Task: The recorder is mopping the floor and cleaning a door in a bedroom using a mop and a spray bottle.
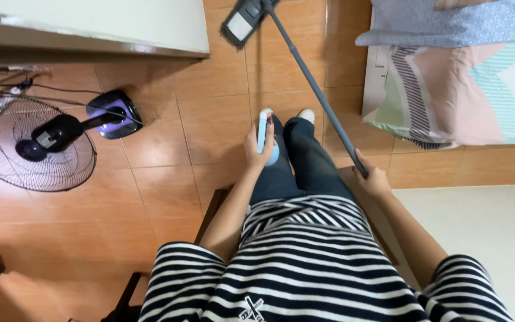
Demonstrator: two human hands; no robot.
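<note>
Glossy orange-brown tiled floor (168,179) of a bedroom, seen from above, with a seated person holding a mop and a small phone-like device.

The right hand (372,179) has its fingers closed around the near end of the long grey mop handle (314,89), which runs far and leftward to the flat dark rectangular mop head (242,22), resting on the tiles by the cream-coloured cabinet base (90,30). The left hand (258,146) grips a slim pale-blue device (263,132) upright above the knees, fingers wrapped round it. A black-and-purple pedestal fan (49,140) lies tipped on the floor at left; a bed with pastel patterned linen (460,89) stands at far right. Judged from the tiles alone, which show no wet streaks or visible dirt, progress of mopping cannot be told; the mop head is set at the far edge of the floor.
</note>
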